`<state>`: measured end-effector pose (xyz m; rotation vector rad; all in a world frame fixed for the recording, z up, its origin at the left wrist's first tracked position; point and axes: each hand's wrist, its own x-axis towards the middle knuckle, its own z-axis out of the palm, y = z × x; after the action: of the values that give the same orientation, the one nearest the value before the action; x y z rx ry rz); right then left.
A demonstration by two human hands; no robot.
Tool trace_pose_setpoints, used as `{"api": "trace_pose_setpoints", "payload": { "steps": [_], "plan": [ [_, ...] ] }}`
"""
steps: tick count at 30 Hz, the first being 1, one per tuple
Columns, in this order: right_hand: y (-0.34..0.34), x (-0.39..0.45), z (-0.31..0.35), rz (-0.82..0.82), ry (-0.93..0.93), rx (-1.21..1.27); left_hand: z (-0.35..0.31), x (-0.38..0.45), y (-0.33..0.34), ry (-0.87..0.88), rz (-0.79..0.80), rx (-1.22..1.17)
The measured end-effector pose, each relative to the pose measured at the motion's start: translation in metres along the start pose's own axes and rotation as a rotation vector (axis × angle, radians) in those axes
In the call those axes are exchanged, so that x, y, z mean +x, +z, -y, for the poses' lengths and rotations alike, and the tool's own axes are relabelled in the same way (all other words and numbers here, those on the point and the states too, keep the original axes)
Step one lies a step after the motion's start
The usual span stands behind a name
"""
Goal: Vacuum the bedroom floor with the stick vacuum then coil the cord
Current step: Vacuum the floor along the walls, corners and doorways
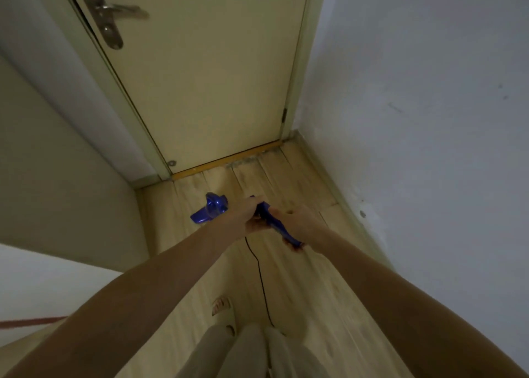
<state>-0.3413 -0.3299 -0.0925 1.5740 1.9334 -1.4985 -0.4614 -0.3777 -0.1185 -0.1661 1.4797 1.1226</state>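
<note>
My one camera sits on my head, looking steeply down and forward past my outstretched arms toward the floor [286, 277] and the closed door [206, 77].

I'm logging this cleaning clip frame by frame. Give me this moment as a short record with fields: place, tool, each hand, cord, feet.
place: narrow strip of wooden floor between two walls, ending at a closed door
tool: blue stick vacuum, held low near the door
left hand: grips the vacuum's handle
right hand: grips the handle further back
cord: black, hangs from the handle and trails down to the floor by the feet
feet: one sandal visible on the floor
</note>
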Motion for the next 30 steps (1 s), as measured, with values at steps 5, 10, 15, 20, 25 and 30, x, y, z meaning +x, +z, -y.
{"api": "trace_pose_setpoints", "payload": {
  "steps": [5,10,15,20,25,30],
  "plan": [
    [0.044,0.042,0.041,0.053,0.025,0.146,-0.038,0.032,-0.049,0.006,-0.049,-0.003],
    [0.083,0.072,0.078,0.080,0.036,0.185,-0.067,0.057,-0.096,0.013,-0.025,0.021],
    [0.097,0.090,0.113,0.081,0.053,0.238,-0.096,0.074,-0.122,0.041,0.010,0.038],
    [0.095,0.092,0.129,0.093,0.001,0.253,-0.110,0.075,-0.132,0.058,0.005,0.036],
    [0.095,0.082,0.119,0.114,-0.024,0.232,-0.096,0.061,-0.131,0.069,-0.044,-0.020],
    [0.090,0.047,0.095,0.139,-0.072,0.187,-0.059,0.033,-0.121,0.067,-0.095,-0.079]
  ]
}}
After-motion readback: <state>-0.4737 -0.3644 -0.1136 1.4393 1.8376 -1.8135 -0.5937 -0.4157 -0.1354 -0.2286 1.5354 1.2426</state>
